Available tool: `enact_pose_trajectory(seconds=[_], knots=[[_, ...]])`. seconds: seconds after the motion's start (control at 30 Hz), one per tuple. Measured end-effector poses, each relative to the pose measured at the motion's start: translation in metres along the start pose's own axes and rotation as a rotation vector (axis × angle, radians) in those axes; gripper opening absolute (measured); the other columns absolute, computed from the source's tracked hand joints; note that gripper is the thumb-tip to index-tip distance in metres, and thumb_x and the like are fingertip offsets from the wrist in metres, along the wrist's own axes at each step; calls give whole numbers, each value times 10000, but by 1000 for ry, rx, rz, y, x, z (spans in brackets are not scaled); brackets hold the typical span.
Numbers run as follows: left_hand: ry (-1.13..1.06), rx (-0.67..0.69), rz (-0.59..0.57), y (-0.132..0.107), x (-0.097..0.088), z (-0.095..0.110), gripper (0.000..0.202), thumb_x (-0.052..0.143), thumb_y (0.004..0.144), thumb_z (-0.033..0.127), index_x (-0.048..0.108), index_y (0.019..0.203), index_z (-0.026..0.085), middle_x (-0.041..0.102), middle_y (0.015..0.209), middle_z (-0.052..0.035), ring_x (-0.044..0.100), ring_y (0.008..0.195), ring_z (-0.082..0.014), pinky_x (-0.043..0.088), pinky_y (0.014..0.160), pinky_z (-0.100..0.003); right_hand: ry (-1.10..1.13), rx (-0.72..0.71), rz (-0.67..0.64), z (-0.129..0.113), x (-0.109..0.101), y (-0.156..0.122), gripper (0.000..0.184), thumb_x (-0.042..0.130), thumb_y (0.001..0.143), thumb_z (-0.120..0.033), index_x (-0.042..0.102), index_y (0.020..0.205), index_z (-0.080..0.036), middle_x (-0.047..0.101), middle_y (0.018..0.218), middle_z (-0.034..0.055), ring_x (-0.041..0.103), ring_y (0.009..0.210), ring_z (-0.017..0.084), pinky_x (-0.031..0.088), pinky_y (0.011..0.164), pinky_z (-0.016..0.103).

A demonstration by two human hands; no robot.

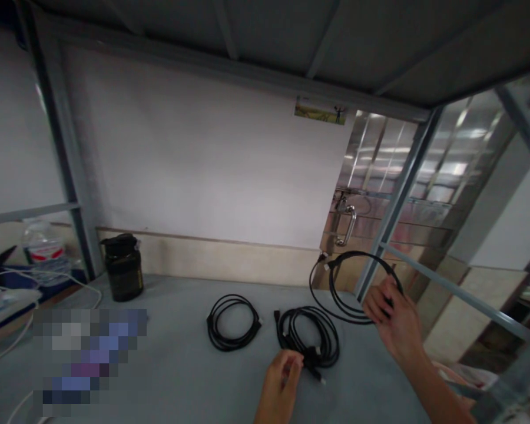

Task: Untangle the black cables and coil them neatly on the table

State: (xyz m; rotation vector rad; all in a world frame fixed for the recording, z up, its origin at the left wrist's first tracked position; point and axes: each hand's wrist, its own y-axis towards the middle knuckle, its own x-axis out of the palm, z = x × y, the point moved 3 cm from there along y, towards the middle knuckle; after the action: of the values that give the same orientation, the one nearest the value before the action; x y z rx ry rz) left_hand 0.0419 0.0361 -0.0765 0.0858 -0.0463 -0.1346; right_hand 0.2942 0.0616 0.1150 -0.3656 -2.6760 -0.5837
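Observation:
My right hand (395, 318) is raised at the right, its fingers closed around a loosely coiled black cable (355, 254). Both plug ends of that cable stick out at the coil's upper left. Lower down, my left hand (280, 380) has thumb and forefinger pinched at the edge of a second bunch of coiled black cables (335, 338), which lies on the grey surface. Its fingertips meet the dark part of this bunch, where several plugs show. To the left lies a separate, neatly wound black cable (234, 346), touched by neither hand.
A dark lidded bottle (124, 271) stands at the back left, near a clear water bottle (48, 253). White cords (95, 291) and a blurred-out patch (92, 353) lie at the left. Metal frame posts (397, 200) and a low slatted ceiling (269, 35) enclose the grey surface (181, 377).

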Motion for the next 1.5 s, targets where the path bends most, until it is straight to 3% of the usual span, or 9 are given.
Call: enact_pose_trajectory(seconds=[0.17,0.37,0.53,0.63,0.77,0.87,1.03,1.27,1.5], knots=[[17,76,-35,1,1,-4,625,562,971,876,830,990,312,822,1007,-113,772,1026,-366,630,973,-475,18,-88,-45,-21,41,-13,548,733,1051,-620,435,754,-270,317,520,-132,202,406,79,281,422,216],[-63,36,170,-1,-10,10,695,584,861,972,799,1203,407,821,1198,-117,765,1207,-432,604,1116,-541,-11,-41,-197,32,103,-43,659,666,1050,-756,402,691,-271,294,514,-124,191,423,76,222,417,230],[-88,174,470,0,-56,29,533,659,927,852,804,1124,379,805,1168,-115,736,1219,-437,588,1148,-565,-271,-169,-339,88,148,-62,668,462,1138,-745,426,669,-271,365,535,-75,324,470,110,292,481,267],[-158,228,556,16,-95,46,500,734,949,758,819,1148,307,810,1173,-115,732,1226,-415,603,1105,-509,-478,-330,-512,118,173,-69,595,402,1166,-682,603,806,-253,557,626,-26,501,551,149,423,592,284],[-433,215,455,67,-137,70,550,659,1033,699,784,1231,201,833,1234,-132,724,1300,-372,575,1156,-461,-732,-501,-719,175,198,-74,544,366,1163,-612,729,1202,-208,807,905,97,715,739,239,557,774,349],[-574,106,317,110,-158,79,594,447,1114,686,781,1150,196,851,1196,-153,723,1364,-379,543,1224,-528,-900,-552,-789,222,210,-77,560,433,1131,-636,751,1175,-177,801,831,115,715,703,265,555,751,367],[-554,-26,244,140,-176,62,604,463,1111,654,805,971,176,840,1064,-208,694,1414,-469,479,1286,-619,-894,-516,-816,271,213,-85,510,473,1130,-634,753,1096,-210,763,746,59,643,627,220,513,698,334],[-629,-88,124,127,-176,46,667,400,1150,662,772,1104,110,838,1051,-185,680,1417,-488,527,1214,-607,-924,-464,-971,280,208,-91,658,413,1157,-702,781,1099,-160,773,764,59,634,633,198,483,691,313],[-769,-137,35,126,-183,40,370,645,1047,487,799,1147,165,851,1016,-151,795,1235,-409,664,1075,-558,-869,-431,-991,274,204,-86,630,393,1174,-687,763,1113,-181,814,796,81,732,677,241,497,669,332]])
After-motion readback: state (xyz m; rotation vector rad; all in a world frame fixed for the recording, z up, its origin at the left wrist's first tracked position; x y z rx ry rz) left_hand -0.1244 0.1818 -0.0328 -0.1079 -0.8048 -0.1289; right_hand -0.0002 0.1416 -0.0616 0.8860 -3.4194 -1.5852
